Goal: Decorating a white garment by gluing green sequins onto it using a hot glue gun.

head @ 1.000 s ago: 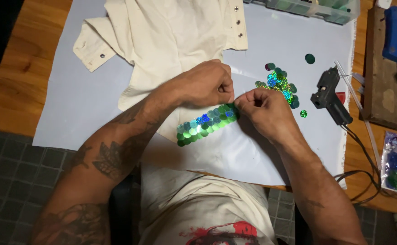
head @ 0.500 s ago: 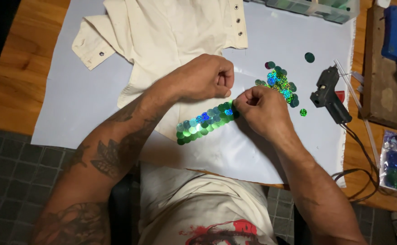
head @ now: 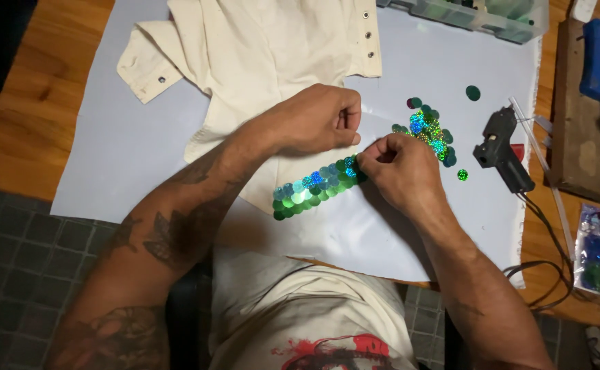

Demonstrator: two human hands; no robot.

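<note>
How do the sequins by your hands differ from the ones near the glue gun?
The sequin strip lies in neat overlapping rows on the cream shirt; the loose sequin pile is jumbled on the white sheet. The strip is longer. Both are shiny green-blue discs.

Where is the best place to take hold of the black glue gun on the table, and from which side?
Probably the handle of the glue gun: it lies flat on the white sheet, handle toward the sequin pile, cord trailing off to the lower right. Coming from above and the left with the right hand, the nearer one, would avoid the cord and the nozzle end.
</note>
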